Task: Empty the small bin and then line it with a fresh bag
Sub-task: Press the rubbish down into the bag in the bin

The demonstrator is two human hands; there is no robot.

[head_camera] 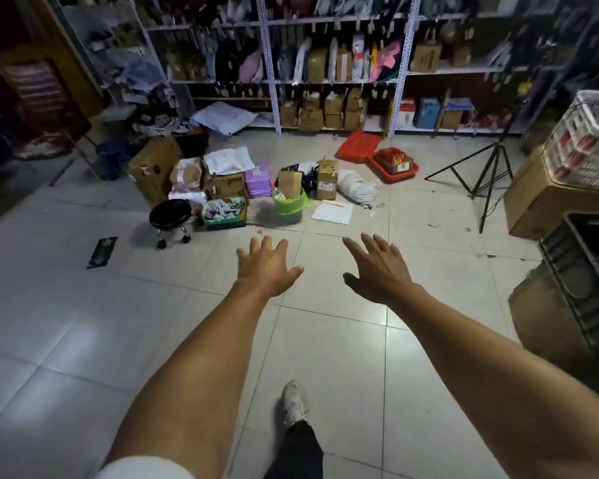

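A small grey bin [291,216] lined with a green bag [293,205] stands on the tiled floor ahead. It is stuffed with a cardboard box [290,184] and a plastic bottle [277,193] that stick out above the rim. Both arms stretch forward over the floor. My left hand [268,267] is open with fingers spread, well short of the bin. To its right, my right hand [381,267] is also open and holds nothing. No fresh bag is visible.
Cardboard boxes [187,174], a black wheeled stool [170,214], a green box of scraps [224,211], a white sack [357,186] and paper sheets [332,212] surround the bin. Red trays [391,164], a tripod [488,174], crates [585,146] at right, shelving [325,74] behind.
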